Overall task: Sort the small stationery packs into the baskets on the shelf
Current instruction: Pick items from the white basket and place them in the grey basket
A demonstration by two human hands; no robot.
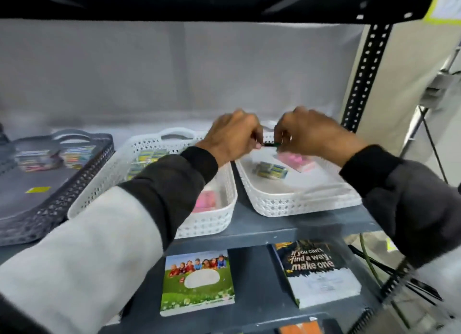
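My left hand and my right hand meet above the right white basket, fingers pinched together on a small dark, green-edged item between them; it is blurred. Inside that basket lie a blue-yellow pack and a pink pack. The middle white basket holds several blue-yellow packs and a pink pack, partly hidden by my left arm. The dark grey basket at left holds colourful packs.
All three baskets stand on a grey shelf board. A black perforated upright rises at the right. On the lower shelf lie a green notebook and a dark notebook. Cables hang at the lower right.
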